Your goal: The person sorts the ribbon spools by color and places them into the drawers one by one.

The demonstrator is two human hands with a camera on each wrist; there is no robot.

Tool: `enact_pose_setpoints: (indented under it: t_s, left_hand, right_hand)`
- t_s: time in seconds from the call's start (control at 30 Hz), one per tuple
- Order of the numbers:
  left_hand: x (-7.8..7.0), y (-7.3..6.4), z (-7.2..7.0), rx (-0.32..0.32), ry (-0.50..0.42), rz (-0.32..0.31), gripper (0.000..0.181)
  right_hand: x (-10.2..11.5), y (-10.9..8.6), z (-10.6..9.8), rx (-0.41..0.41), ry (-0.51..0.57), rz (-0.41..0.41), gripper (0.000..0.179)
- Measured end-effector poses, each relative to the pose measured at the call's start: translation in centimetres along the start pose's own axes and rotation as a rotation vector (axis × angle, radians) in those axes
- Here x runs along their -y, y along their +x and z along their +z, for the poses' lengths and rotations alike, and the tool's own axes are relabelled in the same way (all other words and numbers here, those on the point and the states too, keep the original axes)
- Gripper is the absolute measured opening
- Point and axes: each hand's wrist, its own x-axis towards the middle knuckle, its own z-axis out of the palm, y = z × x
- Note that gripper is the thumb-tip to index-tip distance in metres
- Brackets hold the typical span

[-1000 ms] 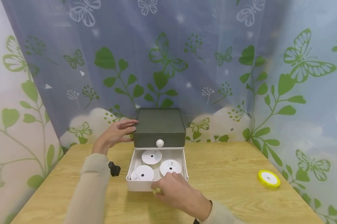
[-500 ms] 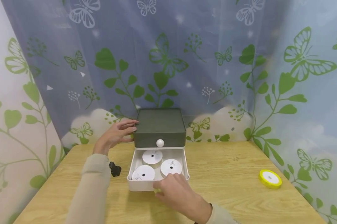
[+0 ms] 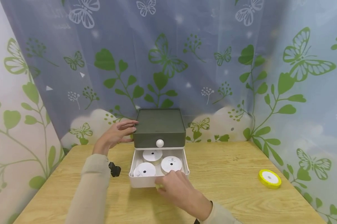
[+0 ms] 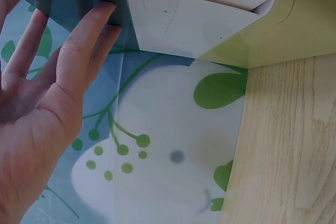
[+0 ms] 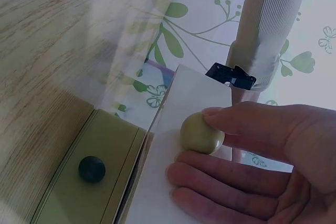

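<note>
A small drawer cabinet [image 3: 160, 120] with a dark green top section and a white knob stands at the back of the table. Its white drawer [image 3: 142, 182] is pulled out, with white-faced ribbon spools inside: one at the back [image 3: 152, 154], one at left [image 3: 145, 170], one at right [image 3: 171, 164]. My right hand [image 3: 181, 191] pinches the drawer's yellow-green knob [image 5: 200, 134] between thumb and fingers. My left hand [image 3: 113, 135] rests its extended fingertips against the cabinet's dark green left side, above the white section in the left wrist view.
A yellow ribbon roll [image 3: 270, 179] lies on the wooden table [image 3: 227, 174] at far right. Below the white drawer is a yellow-green drawer [image 5: 79, 198] with a dark knob. A black camera piece [image 3: 114, 169] sits by the left wrist. Patterned curtains enclose the back and sides.
The white drawer has slid slightly inward toward the cabinet, with my right hand moving along on its knob. My left hand stays against the cabinet's side.
</note>
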Motion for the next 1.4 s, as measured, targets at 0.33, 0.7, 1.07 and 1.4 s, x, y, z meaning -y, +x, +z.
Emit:
enact_pose_setpoints:
  t_s: [0.33, 0.7, 1.07, 1.4]
  left_hand:
    - [-0.4, -0.2, 0.1, -0.004, 0.007, -0.005, 0.059]
    - [-0.4, -0.2, 0.0, 0.001, 0.003, 0.002, 0.059]
    - [-0.4, -0.1, 0.0, 0.007, -0.001, 0.004, 0.060]
    - [0.2, 0.1, 0.1, -0.001, -0.004, -0.002, 0.057]
  right_hand:
    - [-1.0, 0.4, 0.5, -0.085, 0.029, -0.031, 0.030]
    - [-2.5, 1.1, 1.5, -0.203, 0.080, -0.077, 0.028]
    - [-3.9, 1.6, 2.2, -0.198, 0.157, -0.092, 0.027]
    - [-4.8, 2.5, 2.9, -0.188, 0.179, -0.068, 0.026]
